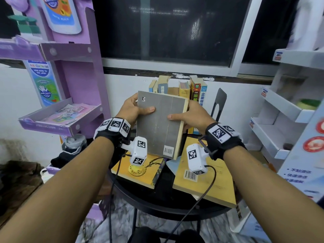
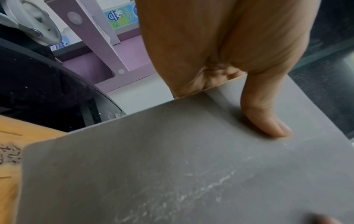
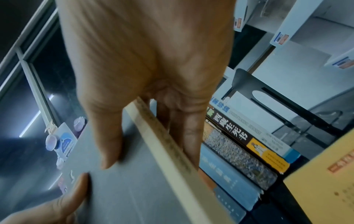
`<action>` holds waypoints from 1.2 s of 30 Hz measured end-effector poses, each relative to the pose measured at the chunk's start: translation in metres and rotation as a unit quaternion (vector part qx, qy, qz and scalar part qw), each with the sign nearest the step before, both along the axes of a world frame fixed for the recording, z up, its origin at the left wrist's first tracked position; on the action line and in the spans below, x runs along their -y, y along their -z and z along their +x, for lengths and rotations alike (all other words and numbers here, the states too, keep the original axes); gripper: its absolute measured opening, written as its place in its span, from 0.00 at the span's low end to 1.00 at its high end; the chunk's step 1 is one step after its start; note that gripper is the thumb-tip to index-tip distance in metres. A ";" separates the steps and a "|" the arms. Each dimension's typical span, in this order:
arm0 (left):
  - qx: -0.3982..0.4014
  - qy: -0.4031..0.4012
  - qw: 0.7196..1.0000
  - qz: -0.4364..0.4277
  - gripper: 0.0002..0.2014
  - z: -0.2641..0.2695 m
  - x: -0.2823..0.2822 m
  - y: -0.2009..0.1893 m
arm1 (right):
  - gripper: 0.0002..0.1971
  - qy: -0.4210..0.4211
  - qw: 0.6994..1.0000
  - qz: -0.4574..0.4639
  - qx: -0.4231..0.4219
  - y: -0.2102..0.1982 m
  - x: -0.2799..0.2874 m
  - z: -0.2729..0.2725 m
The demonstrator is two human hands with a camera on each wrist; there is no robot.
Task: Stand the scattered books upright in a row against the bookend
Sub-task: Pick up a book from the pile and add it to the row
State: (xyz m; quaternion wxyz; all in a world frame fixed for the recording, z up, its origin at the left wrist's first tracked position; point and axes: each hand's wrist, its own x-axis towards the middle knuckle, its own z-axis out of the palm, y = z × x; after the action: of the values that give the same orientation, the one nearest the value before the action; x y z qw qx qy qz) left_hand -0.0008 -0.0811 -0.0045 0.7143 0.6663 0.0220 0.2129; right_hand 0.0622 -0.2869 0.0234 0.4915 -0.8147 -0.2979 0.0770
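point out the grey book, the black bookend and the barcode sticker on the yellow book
grey book (image 1: 157,123): head view, middle of its cover
black bookend (image 1: 221,95): head view, upright plate near its top
barcode sticker (image 1: 190,176): head view, middle of the label

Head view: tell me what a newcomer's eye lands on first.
A grey book held up mid-frame, left hand and right hand gripping its sides. Behind it, a row of books stands beside a black bookend. Below, two yellow books lie flat on the round table.

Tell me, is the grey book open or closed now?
Closed. The grey book shows one flat cover, and its page edge forms one solid block between both hands.
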 end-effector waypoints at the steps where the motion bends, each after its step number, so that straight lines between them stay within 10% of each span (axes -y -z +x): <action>1: 0.001 0.010 1.000 0.001 0.27 0.001 0.000 -0.001 | 0.24 -0.014 1.000 -0.004 -0.002 -0.004 0.002 -0.001; 15: -0.047 0.081 0.992 0.083 0.35 0.031 0.031 -0.020 | 0.15 -0.079 0.992 -0.096 0.034 -0.038 0.035 0.001; 23: -0.105 0.104 0.972 0.181 0.22 0.058 0.061 -0.037 | 0.15 -0.019 0.986 -0.133 0.101 -0.055 0.071 0.013; 36: -0.036 -0.081 0.959 0.269 0.16 0.125 0.100 -0.057 | 0.09 0.095 0.979 -0.139 0.112 -0.076 0.123 0.062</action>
State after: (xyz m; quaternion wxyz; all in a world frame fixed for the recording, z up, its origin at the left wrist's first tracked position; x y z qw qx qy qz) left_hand 0.1245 -0.1813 0.0523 0.4876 0.8370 0.0434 0.2444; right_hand 0.1246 -0.4104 0.0995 0.3419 -0.9031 -0.2588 -0.0211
